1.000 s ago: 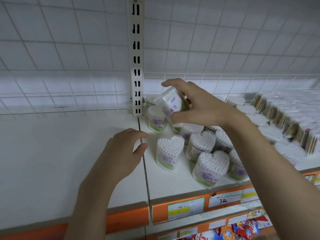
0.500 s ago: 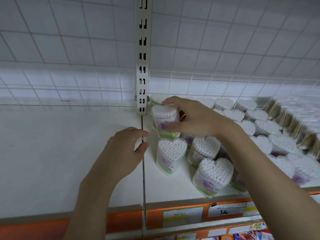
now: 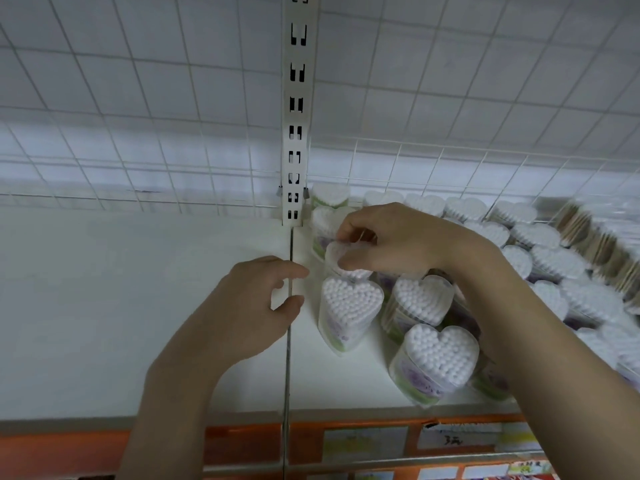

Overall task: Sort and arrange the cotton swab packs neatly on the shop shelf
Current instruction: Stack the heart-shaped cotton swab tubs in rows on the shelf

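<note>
White wire-backed shop shelf [image 3: 138, 306] carried the heart-shaped swab packs; my right hand [image 3: 391, 244] pinched one pack [image 3: 341, 259] by its top in the left column, behind the front pack [image 3: 348, 313]. My left hand [image 3: 249, 306] hovered loosely curled, holding nothing. I judged placing was under way; next, release it squarely aligned

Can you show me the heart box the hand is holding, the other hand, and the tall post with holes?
heart box [image 3: 341, 258], head view, clear lid edge.
left hand [image 3: 249, 306], head view, back.
slotted post [image 3: 296, 140], head view, front face.
</note>
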Action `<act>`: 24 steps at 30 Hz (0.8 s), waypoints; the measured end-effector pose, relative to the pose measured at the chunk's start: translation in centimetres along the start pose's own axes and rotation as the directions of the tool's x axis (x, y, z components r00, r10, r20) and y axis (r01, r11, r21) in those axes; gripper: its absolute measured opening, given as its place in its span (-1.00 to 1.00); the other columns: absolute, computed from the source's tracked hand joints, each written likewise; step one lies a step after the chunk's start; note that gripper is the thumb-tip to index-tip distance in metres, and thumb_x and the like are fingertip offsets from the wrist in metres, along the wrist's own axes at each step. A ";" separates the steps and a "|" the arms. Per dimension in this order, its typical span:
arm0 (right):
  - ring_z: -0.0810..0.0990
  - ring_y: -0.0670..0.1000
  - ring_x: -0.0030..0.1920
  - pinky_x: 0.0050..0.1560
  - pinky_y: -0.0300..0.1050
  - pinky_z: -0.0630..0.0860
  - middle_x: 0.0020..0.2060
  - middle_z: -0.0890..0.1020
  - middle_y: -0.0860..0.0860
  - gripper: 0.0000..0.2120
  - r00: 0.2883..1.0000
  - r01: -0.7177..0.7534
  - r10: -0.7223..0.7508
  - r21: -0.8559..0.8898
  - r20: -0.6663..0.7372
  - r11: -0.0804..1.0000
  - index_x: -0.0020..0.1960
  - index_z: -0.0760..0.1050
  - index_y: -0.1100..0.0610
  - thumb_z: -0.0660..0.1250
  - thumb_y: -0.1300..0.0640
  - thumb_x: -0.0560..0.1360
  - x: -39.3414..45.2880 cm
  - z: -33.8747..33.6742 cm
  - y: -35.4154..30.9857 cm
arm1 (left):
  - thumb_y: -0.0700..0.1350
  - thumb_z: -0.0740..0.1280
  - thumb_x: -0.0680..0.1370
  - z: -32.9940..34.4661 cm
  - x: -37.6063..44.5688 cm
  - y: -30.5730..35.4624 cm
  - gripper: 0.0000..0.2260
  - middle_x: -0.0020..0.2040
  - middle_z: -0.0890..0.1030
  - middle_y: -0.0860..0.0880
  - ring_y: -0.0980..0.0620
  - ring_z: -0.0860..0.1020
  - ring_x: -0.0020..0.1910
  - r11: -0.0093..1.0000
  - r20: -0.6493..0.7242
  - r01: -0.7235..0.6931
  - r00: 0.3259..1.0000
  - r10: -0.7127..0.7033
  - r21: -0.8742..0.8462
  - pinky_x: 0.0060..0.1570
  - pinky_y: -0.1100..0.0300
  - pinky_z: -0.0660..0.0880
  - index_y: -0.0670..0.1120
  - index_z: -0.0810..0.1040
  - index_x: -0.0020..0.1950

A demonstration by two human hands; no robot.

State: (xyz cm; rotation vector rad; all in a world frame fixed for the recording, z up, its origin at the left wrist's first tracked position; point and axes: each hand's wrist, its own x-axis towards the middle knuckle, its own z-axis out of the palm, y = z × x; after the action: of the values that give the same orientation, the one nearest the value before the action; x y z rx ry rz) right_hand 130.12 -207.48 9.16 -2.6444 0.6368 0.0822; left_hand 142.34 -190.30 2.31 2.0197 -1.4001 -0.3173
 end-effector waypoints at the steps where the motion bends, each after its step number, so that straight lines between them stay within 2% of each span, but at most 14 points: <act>1: 0.51 -0.18 -0.10 -0.13 -0.27 0.44 -0.08 0.56 -0.15 -0.78 1.000 0.009 -0.009 0.001 0.000 1.000 0.04 0.52 -0.04 0.33 -0.06 0.41 0.0 0.0 0.1 | -0.07 0.33 0.49 0.0 -0.1 0.0 -0.71 0.01 0.48 0.33 0.35 0.45 0.00 1.000 0.016 -0.006 1.000 0.006 -0.012 -0.07 0.46 0.33 0.16 0.51 0.20; 3: 0.49 -0.23 -0.08 -0.12 -0.34 0.42 -0.06 0.55 -0.19 -0.76 1.000 0.020 -0.020 0.003 0.000 1.000 0.06 0.53 -0.06 0.35 -0.06 0.41 0.0 -0.1 0.2 | -0.08 0.33 0.48 0.1 -0.3 0.2 -0.68 -0.01 0.45 0.39 0.44 0.42 0.02 0.999 0.043 -0.010 0.999 0.012 -0.044 -0.07 0.55 0.30 0.18 0.48 0.21; 6: 0.49 -0.25 -0.07 -0.12 -0.36 0.42 -0.08 0.53 -0.25 -0.74 1.000 0.020 -0.020 0.002 -0.008 1.000 0.08 0.54 -0.07 0.36 -0.07 0.41 0.1 -0.4 0.6 | -0.08 0.34 0.45 0.3 -0.4 0.6 -0.58 0.11 0.47 0.34 0.41 0.41 0.08 0.995 0.088 -0.015 0.996 0.023 -0.094 -0.05 0.53 0.33 0.20 0.41 0.28; 12: 0.49 -0.29 -0.08 -0.15 -0.41 0.36 -0.07 0.57 -0.25 -0.80 0.998 0.052 -0.053 -0.013 -0.042 0.999 0.04 0.58 -0.04 0.33 -0.06 0.45 -0.1 -0.8 1.4 | 0.13 0.44 0.34 0.6 -0.8 1.4 -0.48 0.11 0.49 0.33 0.41 0.42 0.07 0.990 0.101 -0.077 0.991 0.090 -0.119 0.01 0.48 0.36 0.27 0.39 0.27; 15: 0.47 -0.31 -0.13 -0.20 -0.43 0.34 -0.10 0.57 -0.23 -0.86 0.996 0.065 -0.067 -0.039 -0.060 0.997 -0.02 0.57 -0.03 0.31 -0.04 0.47 -0.2 -0.8 1.6 | 0.18 0.45 0.31 1.2 -0.8 1.7 -0.52 0.10 0.52 0.29 0.38 0.44 0.05 0.989 0.056 -0.070 0.995 0.078 -0.128 0.04 0.39 0.40 0.25 0.44 0.20; 17: 0.46 -0.32 -0.14 -0.21 -0.47 0.36 -0.12 0.56 -0.23 -0.88 0.995 0.076 -0.079 -0.056 -0.059 0.996 -0.04 0.57 -0.03 0.30 -0.02 0.48 -0.2 -0.8 1.7 | 0.21 0.44 0.30 1.7 -0.7 1.7 -0.55 0.07 0.55 0.25 0.34 0.47 0.03 0.990 0.022 -0.064 0.998 0.067 -0.123 0.05 0.35 0.42 0.17 0.50 0.15; 19: 0.48 -0.30 -0.14 -0.18 -0.50 0.37 -0.12 0.57 -0.22 -0.87 0.994 0.086 -0.090 -0.069 -0.054 0.994 -0.03 0.58 0.00 0.31 -0.01 0.49 -0.2 -0.8 1.8 | 0.21 0.42 0.31 2.2 -0.8 1.6 -0.58 0.05 0.57 0.22 0.33 0.48 0.02 0.992 -0.002 -0.064 0.998 0.064 -0.112 0.04 0.38 0.42 0.12 0.53 0.12; 24: 0.50 -0.22 -0.10 -0.11 -0.43 0.38 -0.07 0.60 -0.15 -0.85 0.993 0.102 -0.107 -0.089 -0.053 0.991 0.01 0.58 0.02 0.31 0.02 0.50 -0.3 -0.7 1.8 | 0.20 0.41 0.32 2.8 -0.7 1.5 -0.63 -0.02 0.57 0.23 0.32 0.50 -0.01 0.993 -0.005 -0.059 0.998 0.058 -0.103 -0.06 0.52 0.36 0.08 0.55 0.05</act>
State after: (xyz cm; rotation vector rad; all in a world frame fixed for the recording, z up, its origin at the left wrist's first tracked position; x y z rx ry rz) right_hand 128.99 -209.12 9.16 -2.7668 0.5226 0.0034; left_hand 139.38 -191.03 1.03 1.8916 -1.4101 -0.3544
